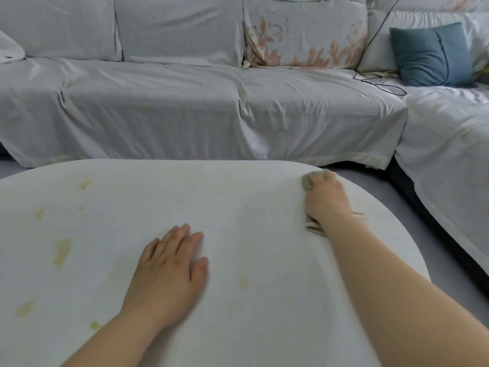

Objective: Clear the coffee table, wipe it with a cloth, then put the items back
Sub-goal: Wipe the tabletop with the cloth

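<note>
Both hands work the table (251,181): left hand (169,263) flat, steadying; right hand (326,198) at two o'clock presses cloth (307,182), wiping.

- The coffee table (238,207) fills the near half of the view, its far edge running from 9 o'clock to 3 o'clock.
- The left hand (169,268) lies flat on the tabletop near the centre, toward 6 o'clock.
- The right hand (326,197) presses on a cloth (307,182) at the table's far corner, toward 2 o'clock.
- Stains (62,251) lie on the tabletop at 8 to 9 o'clock.
- The sofa (185,107) stands behind the table, from 10 to 1 o'clock, and turns forward along 3 o'clock.
- A cushion (431,55) leans in the sofa's corner at 2 o'clock, with a cable (381,86) just left of it on the seat.
</note>
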Tool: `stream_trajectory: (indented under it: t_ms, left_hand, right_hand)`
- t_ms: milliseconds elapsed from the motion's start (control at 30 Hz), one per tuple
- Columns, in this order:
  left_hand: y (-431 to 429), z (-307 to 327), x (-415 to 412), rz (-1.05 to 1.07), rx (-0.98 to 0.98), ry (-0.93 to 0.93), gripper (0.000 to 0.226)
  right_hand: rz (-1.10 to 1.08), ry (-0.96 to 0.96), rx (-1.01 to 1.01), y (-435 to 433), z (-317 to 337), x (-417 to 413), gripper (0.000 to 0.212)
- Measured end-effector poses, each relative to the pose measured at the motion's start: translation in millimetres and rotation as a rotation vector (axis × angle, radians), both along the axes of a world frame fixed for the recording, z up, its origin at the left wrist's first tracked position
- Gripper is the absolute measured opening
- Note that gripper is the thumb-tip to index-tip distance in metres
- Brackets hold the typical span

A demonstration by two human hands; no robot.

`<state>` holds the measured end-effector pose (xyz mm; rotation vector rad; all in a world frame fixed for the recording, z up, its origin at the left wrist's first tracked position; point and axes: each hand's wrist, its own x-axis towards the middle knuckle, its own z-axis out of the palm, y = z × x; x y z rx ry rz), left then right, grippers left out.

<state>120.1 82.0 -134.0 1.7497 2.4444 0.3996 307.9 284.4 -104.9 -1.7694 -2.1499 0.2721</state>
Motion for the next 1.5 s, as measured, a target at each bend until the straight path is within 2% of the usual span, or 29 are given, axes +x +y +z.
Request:
stream_trajectory:
  t_ms: [133,200,233,267,400,467,533,633,733,800,900,967,1067,1200,1267,1367,1500]
  left_hand:
    - [0,4,1,-0.012,-0.005,0.027,0.087]
    - [0,4,1,-0.009,-0.003,0.015,0.091]
    - [0,4,1,-0.011,-0.007,0.016,0.090]
    - [0,4,0,-0.016,-0.011,0.018,0.090]
    - [1,1,-1,-0.017,0.003,0.009,0.089]
    - [1,0,-1,-0.019,-0.003,0.010,0.088]
    - [1,0,-2,-0.020,-0.005,0.009,0.088]
    - [1,1,-1,-0.022,0.000,0.011,0.084]
    - [1,1,-1,-0.027,0.013,0.001,0.066]
    - [1,0,-3,-0.032,0.017,-0.008,0.055]
    - [1,0,-2,-0.033,0.009,-0.016,0.053]
    - [0,0,-2,-0.037,0.015,-0.016,0.053]
    - [0,3,-2,-0.039,0.016,-0.041,0.053]
    - [-2,5,-1,-0.037,0.015,-0.038,0.053]
    - [-1,5,0,-0.039,0.021,-0.034,0.054]
    - [-1,3,0,-0.036,0.018,-0.026,0.054]
    - [1,0,-2,-0.036,0.029,-0.009,0.054]
  right_hand:
    - [0.369,-0.021,0.002,-6,-8,-76,0.046]
    - [0.506,-0.002,-0.030,5,-8,-76,0.046]
    - [0.508,0.027,-0.042,15,-5,-68,0.045]
    - [0.449,0.044,-0.041,26,-3,-55,0.045]
    - [-0.027,-0.036,-0.038,55,1,-27,0.047]
    - [-0.069,-0.074,-0.033,51,0,-52,0.046]
    - [0.088,-0.056,-0.020,38,0,-88,0.045]
    - [0.434,-0.055,-0.030,11,-5,-128,0.048]
    - [0.552,-0.029,-0.056,8,-5,-110,0.049]
    - [0.431,0.011,-0.052,20,-3,-70,0.049]
    - [-0.007,0.014,-0.033,33,0,0,0.051]
    - [-0.185,-0.010,-0.072,26,2,22,0.050]
    - [-0.087,-0.027,-0.063,5,3,-1,0.051]
    - [0.302,-0.013,-0.048,-35,-4,-50,0.053]
    - [0.405,-0.037,-0.063,-40,-5,-49,0.050]
    - [0.288,-0.028,-0.079,-21,-2,-13,0.051]
    - [-0.197,0.002,-0.069,-5,1,54,0.053]
